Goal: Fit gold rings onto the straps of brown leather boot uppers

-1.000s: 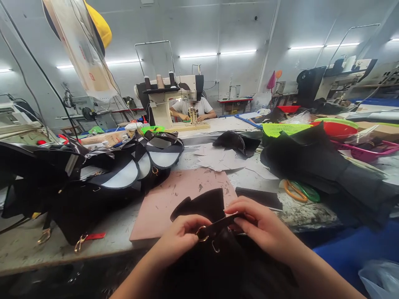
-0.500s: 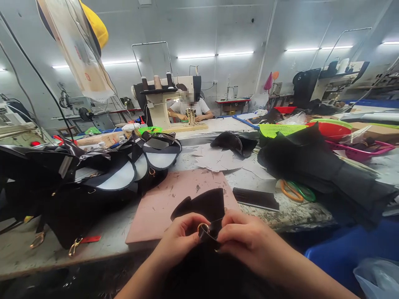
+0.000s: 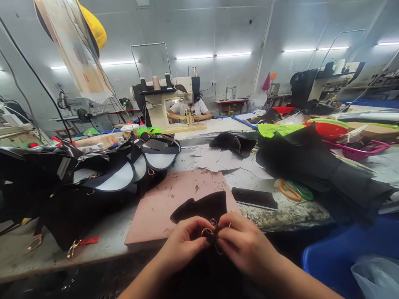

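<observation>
Head: black strap (image 3: pixel 210 238), gold ring (image 3: pixel 205 229) between left grip (image 3: pixel 186 239) and right grip (image 3: pixel 245 240).

Left hand (image 3: pixel 186 240) and right hand (image 3: pixel 246 241) both bare, fingers (image 3: pixel 195 223) uncovered. Wrists (image 3: pixel 163 258) bare, forearms (image 3: pixel 299 272) bare as far as I see. Dark patch (image 3: pixel 205 278) between: clothing or not, can't tell.

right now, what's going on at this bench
A person's left hand and right hand pinch a small black strap at a gold ring; the fingers hide its exact threading. Just beyond, a black panel extends over a pink board. Black bag pieces are heaped to the left. Across the bench, a co-worker sits behind a sewing machine.
</observation>
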Motion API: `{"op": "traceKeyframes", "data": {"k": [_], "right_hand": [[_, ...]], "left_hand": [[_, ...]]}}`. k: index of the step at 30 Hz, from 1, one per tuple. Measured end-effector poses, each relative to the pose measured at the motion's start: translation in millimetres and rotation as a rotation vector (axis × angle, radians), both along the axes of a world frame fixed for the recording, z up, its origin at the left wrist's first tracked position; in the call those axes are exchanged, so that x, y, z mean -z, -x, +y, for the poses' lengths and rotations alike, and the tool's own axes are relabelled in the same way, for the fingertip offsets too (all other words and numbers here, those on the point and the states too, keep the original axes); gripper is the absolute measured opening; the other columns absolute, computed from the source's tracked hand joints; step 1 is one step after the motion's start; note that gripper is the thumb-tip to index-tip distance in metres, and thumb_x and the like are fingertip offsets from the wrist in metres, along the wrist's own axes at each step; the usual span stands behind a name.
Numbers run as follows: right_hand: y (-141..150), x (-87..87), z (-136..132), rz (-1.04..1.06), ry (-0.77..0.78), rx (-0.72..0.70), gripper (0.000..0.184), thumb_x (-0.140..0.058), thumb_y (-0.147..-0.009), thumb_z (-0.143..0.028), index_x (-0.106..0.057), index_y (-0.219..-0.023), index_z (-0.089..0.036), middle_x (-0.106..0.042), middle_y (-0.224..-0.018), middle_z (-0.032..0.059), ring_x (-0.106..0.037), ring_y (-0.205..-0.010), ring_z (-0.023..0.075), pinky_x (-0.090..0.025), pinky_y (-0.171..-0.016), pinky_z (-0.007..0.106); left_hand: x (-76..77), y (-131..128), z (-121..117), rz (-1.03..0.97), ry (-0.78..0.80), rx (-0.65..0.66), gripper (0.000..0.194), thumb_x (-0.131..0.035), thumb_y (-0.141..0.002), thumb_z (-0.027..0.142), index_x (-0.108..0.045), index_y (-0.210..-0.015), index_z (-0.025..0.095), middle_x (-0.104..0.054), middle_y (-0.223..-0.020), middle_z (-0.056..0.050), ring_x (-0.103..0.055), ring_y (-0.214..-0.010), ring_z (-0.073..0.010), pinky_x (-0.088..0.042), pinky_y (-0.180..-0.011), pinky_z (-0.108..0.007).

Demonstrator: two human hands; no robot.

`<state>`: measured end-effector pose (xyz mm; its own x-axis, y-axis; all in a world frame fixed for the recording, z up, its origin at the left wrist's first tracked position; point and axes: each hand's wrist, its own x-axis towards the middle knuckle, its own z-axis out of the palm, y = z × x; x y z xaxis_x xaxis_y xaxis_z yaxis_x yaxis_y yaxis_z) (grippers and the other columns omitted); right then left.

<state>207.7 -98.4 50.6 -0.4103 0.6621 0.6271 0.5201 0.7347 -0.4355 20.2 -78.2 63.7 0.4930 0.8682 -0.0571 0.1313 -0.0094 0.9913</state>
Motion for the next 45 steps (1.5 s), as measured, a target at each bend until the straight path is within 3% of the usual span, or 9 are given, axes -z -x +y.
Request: {"op": "traceKeyframes", "data": {"k": [5,9,13,16,19,24,32,39,45], "right_hand": [[-8.0,-9.3,14.0,-0.138,0.290,-0.001,0.057,-0.061,-0.066,-0.011,-0.046,-0.120,-0.020,-0.050,-0.109,0.0085,-0.055,-0.091,0.0189,-0.048,-0.077,0.032],[-14.0,-22.9,27.7,-0.259,0.531,-0.102,0.022,-0.065,-0.065,-0.011,-0.058,-0.084,-0.019,-0.053,-0.087,0.0007,-0.053,-0.074,0.0135,-0.044,-0.064,0.024],[-25.4,-30.1,43.5,-0.125,0.757,-0.145,0.014,-0.060,-0.069,-0.007,-0.050,-0.067,-0.018,-0.053,-0.064,-0.0039,-0.048,-0.060,0.0103,-0.038,-0.054,0.021],[-31.3,-30.8,49.1,0.017,0.705,-0.054,0.006,-0.056,-0.076,-0.013,-0.053,-0.079,-0.017,-0.056,-0.069,-0.0019,-0.050,-0.063,0.0114,-0.041,-0.058,0.023],[-27.2,-29.5,46.4,-0.150,0.551,-0.131,0.031,-0.056,-0.076,-0.012,-0.055,-0.105,-0.021,-0.058,-0.089,0.0019,-0.054,-0.076,0.0142,-0.044,-0.068,0.027],[-15.1,-29.5,45.2,-0.388,0.457,-0.199,0.015,-0.053,-0.074,-0.006,-0.059,-0.080,-0.018,-0.057,-0.092,0.0040,-0.056,-0.080,0.0170,-0.044,-0.072,0.031],[-13.4,-14.4,49.2,0.490,0.839,-0.229,0.014,-0.059,-0.076,-0.029,-0.052,-0.081,-0.018,-0.060,-0.076,0.0006,-0.062,-0.064,0.0130,-0.049,-0.062,0.028],[-6.5,-6.3,44.4,0.624,1.123,-0.331,0.030,-0.073,-0.061,-0.039,-0.063,-0.078,-0.016,-0.063,-0.071,-0.0001,-0.060,-0.066,0.0130,-0.049,-0.068,0.030],[3.5,-3.0,47.8,0.561,0.913,-0.091,0.019,-0.067,-0.060,-0.018,-0.063,-0.079,-0.017,-0.061,-0.076,-0.0001,-0.060,-0.074,0.0142,-0.050,-0.071,0.031]], "left_hand": [[-6.8,-6.3,-2.8,0.122,-0.064,0.024,0.013,-0.062,-0.067,0.014,-0.065,-0.079,0.016,-0.061,-0.074,0.000,-0.052,-0.069,-0.0132,-0.041,-0.067,-0.024],[-8.5,-9.4,-4.3,0.199,-0.089,0.059,0.014,-0.061,-0.065,0.012,-0.066,-0.078,0.017,-0.065,-0.077,-0.001,-0.054,-0.071,-0.0150,-0.043,-0.069,-0.025],[-5.8,-7.9,-2.6,0.301,-0.142,0.067,0.017,-0.061,-0.066,0.012,-0.067,-0.080,0.018,-0.065,-0.077,0.000,-0.055,-0.073,-0.0151,-0.042,-0.068,-0.024],[-4.3,-6.6,-0.6,0.349,-0.153,0.084,0.018,-0.060,-0.066,0.011,-0.067,-0.081,0.018,-0.064,-0.076,0.001,-0.054,-0.071,-0.0148,-0.041,-0.066,-0.023],[-4.0,-7.4,0.4,0.347,-0.163,0.109,0.017,-0.058,-0.067,0.010,-0.066,-0.080,0.019,-0.064,-0.076,0.001,-0.054,-0.071,-0.0149,-0.041,-0.065,-0.023],[-5.3,-7.2,1.5,0.353,-0.178,0.133,0.016,-0.058,-0.069,0.012,-0.066,-0.081,0.018,-0.064,-0.077,0.000,-0.055,-0.072,-0.0152,-0.042,-0.067,-0.024],[0.4,4.0,11.9,0.391,-0.195,0.044,0.008,-0.058,-0.075,0.027,-0.059,-0.077,0.019,-0.058,-0.071,0.002,-0.050,-0.069,-0.0137,-0.038,-0.064,-0.024],[4.2,4.3,9.4,0.338,-0.159,0.055,0.008,-0.059,-0.073,0.025,-0.055,-0.076,0.018,-0.054,-0.070,0.002,-0.047,-0.066,-0.0129,-0.037,-0.061,-0.024],[5.5,7.3,8.3,0.326,-0.191,0.073,0.014,-0.058,-0.070,0.015,-0.057,-0.083,0.019,-0.056,-0.077,0.001,-0.048,-0.071,-0.0135,-0.039,-0.066,-0.025]]}}
